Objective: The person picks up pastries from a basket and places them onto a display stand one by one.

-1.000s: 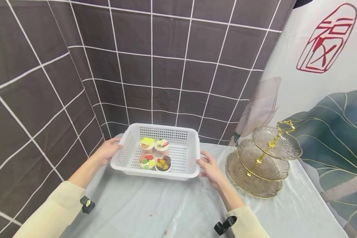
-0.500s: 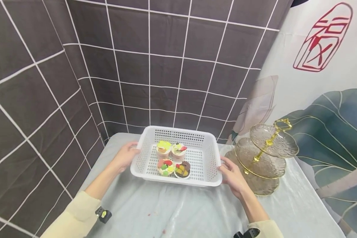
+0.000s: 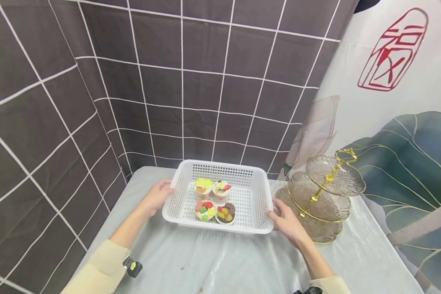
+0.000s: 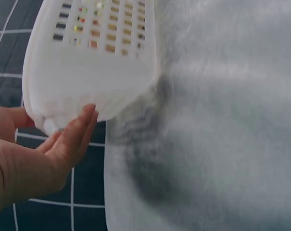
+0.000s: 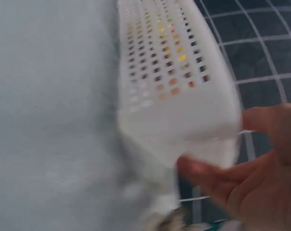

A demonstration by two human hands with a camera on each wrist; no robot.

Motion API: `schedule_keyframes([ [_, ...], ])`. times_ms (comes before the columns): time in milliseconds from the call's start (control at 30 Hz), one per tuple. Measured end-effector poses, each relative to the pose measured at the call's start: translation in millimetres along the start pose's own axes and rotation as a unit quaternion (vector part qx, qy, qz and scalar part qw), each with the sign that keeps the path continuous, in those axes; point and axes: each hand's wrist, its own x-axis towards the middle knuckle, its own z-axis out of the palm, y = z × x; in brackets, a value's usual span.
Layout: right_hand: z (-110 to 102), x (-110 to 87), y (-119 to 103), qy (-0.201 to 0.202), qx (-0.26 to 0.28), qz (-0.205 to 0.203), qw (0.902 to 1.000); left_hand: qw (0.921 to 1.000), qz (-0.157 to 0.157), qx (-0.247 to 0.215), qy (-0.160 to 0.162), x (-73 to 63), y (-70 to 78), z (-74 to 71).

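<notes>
A white plastic basket [image 3: 242, 204] with perforated walls is held between both hands near the back of the table. Inside it, several small dessert cups topped with fruit [image 3: 213, 200] stand close together, left of the middle. My left hand [image 3: 157, 197] grips the basket's left end, thumb at the rim and fingers against the outer wall, as the left wrist view shows. At the opposite end my right hand [image 3: 286, 219] holds the rim the same way, fingertips on the outer wall in the right wrist view.
A three-tier glass stand [image 3: 323, 196] with gold trim and a gold handle stands just right of my right hand. A pale cloth covers the table [image 3: 220, 261]. A dark curtain with white grid lines [image 3: 206, 94] hangs behind and at the left.
Both hands have carried the basket to the right, nearer the tiered stand, mostly in the first half second. The dessert cups moved along inside it.
</notes>
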Motion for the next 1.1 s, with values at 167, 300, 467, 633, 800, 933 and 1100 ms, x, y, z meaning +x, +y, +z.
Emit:
schedule_keyframes([
  [167,-4.7,-9.4,-32.5,0.006,-0.256,-0.062,0.9646,0.9991,-0.004,-0.015,-0.041,8.7,-4.6,-10.2],
  [300,-7.8,-9.6,-52.7,0.023,-0.329,-0.124,0.936,0.9978,-0.007,-0.024,-0.061,20.8,-4.8,-12.8],
  [467,0.7,5.8,-56.3,0.013,-0.3,-0.17,0.9385,0.9971,-0.016,-0.03,-0.068,33.9,-2.9,-9.3],
  [633,20.4,23.7,-49.6,-0.015,-0.248,-0.187,0.9503,0.9973,-0.021,-0.039,-0.058,41.3,0.1,-6.3],
  [800,46.3,39.0,-45.8,-0.06,-0.204,-0.195,0.9574,0.9965,-0.035,-0.045,-0.061,43.4,4.7,-7.2],
  [933,63.3,48.9,-46.7,-0.072,-0.217,-0.19,0.9549,0.9942,-0.044,-0.059,-0.077,43.4,6.6,-9.7],
  [1100,76.6,56.5,-39.8,-0.086,-0.201,-0.166,0.9615,0.9908,-0.054,-0.076,-0.098,43.4,4.3,-12.3],
])
